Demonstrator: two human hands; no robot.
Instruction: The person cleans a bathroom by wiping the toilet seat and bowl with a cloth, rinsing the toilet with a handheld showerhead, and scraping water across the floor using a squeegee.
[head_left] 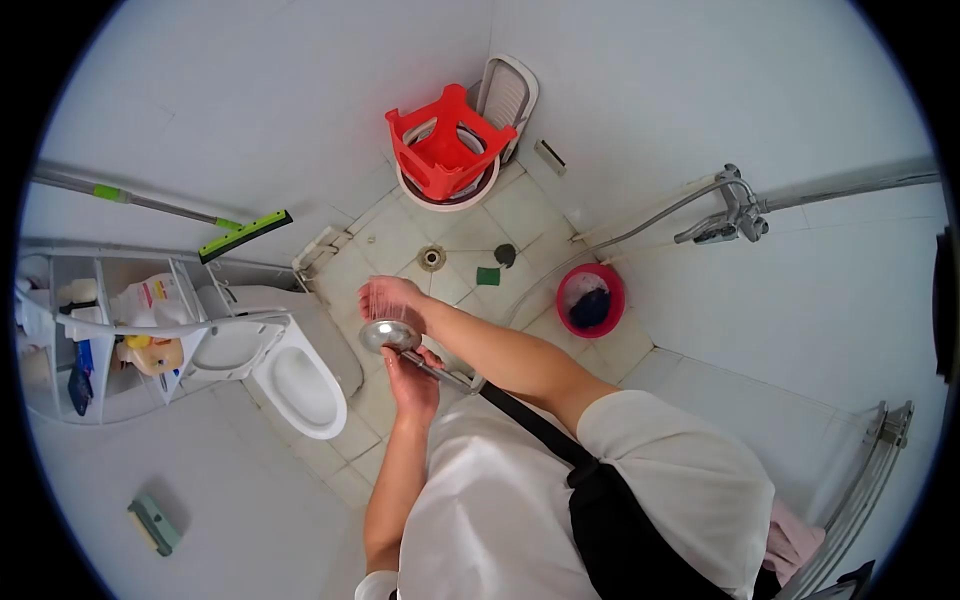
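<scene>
My left hand is wrapped round the handle of a silver shower head, held out in front of my body. Thin streams of water leave its face and fall on my right hand. My right arm reaches across to the left, and that hand lies just beyond the shower head with its fingers apart, holding nothing. Past my hands, the tiled floor has a round drain, a green scouring pad and a small dark round object.
A pink basin holds dark cloth and something pale. A red stool rests upturned on stacked basins. A toilet and a bottle shelf stand left, below a green squeegee. The hose runs to a wall tap.
</scene>
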